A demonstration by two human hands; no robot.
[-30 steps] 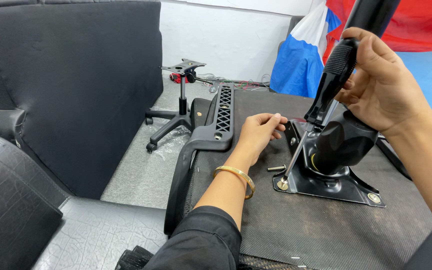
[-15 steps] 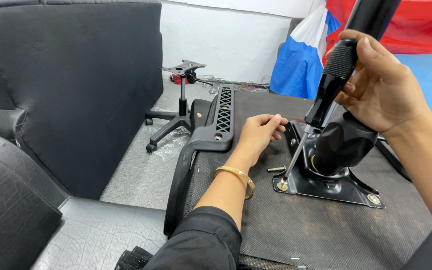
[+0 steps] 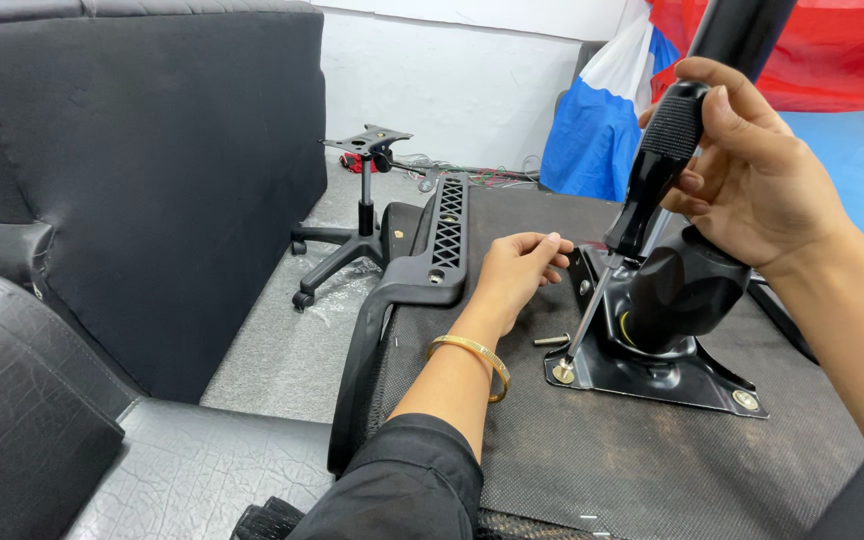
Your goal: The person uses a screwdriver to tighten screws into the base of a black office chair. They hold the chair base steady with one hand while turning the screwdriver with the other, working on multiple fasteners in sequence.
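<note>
Head view:

- A black-handled screwdriver (image 3: pixel 652 175) is gripped in the right hand (image 3: pixel 752 180), its fingers wrapped closed round the handle; the tip is set on a screw (image 3: pixel 562 373) at the near left corner of the black metal base plate (image 3: pixel 652 375).
- The left hand (image 3: pixel 517 270) is rested on the dark mesh underside of the chair seat (image 3: pixel 572 470), just beside the plate's left edge, fingers curled loosely together and pinching nothing that can be seen.
- The shaft is held at a slant, so the tip could be cammed out of the screw head if it is pushed off-axis; the head could be stripped, or the mesh scratched.
- The left fingers lie near the tip's path and could be struck if the tip slips.
- A loose bolt (image 3: pixel 552 340) lies on the mesh between the left hand and the plate; it could be knocked and rolled off the seat.
- The bulky black mechanism housing (image 3: pixel 687 290) stands just behind the shaft, and upright alignment is crowded by it.
- A black plastic armrest (image 3: pixel 422 275) lies along the seat's left edge.
- A chair base with castors (image 3: pixel 357 235) stands on the floor beyond, well apart, and a black padded backrest (image 3: pixel 142 180) is propped at the left.
</note>
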